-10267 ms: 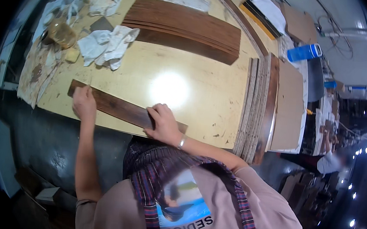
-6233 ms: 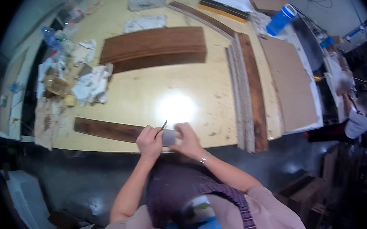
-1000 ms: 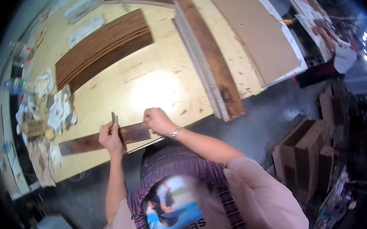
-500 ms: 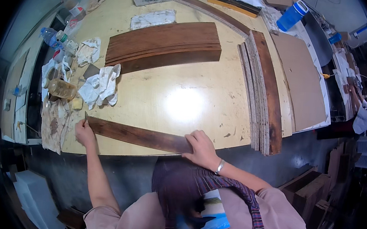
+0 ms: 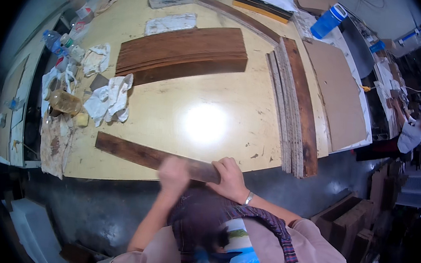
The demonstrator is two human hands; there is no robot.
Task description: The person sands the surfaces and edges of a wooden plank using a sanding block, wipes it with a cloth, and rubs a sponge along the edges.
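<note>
A long, narrow dark-brown wooden strip (image 5: 128, 150) lies along the table's near edge, its left end bare. My right hand (image 5: 229, 179), a silver bracelet at its wrist, grips the strip's right end, thumb on the near side and fingers over the top. Blurred by motion, my left hand (image 5: 173, 174) is balled over the strip's middle, close to the right hand. Whatever its fingers hold is hidden. Beyond them rests a stack of wider brown wooden boards (image 5: 184, 54).
More strips stand in a bundle (image 5: 297, 109) at the table's right, beside a cardboard sheet (image 5: 336, 92). Crumpled white rags (image 5: 110, 100), a jar of amber liquid (image 5: 64, 101) and plastic bottles (image 5: 53, 41) crowd the left. Far right, another person (image 5: 410, 135) works.
My left hand has swept rightward along the strip, from its left end, where it pinched a small dark piece, to the middle. My right hand keeps its place at the right end.
</note>
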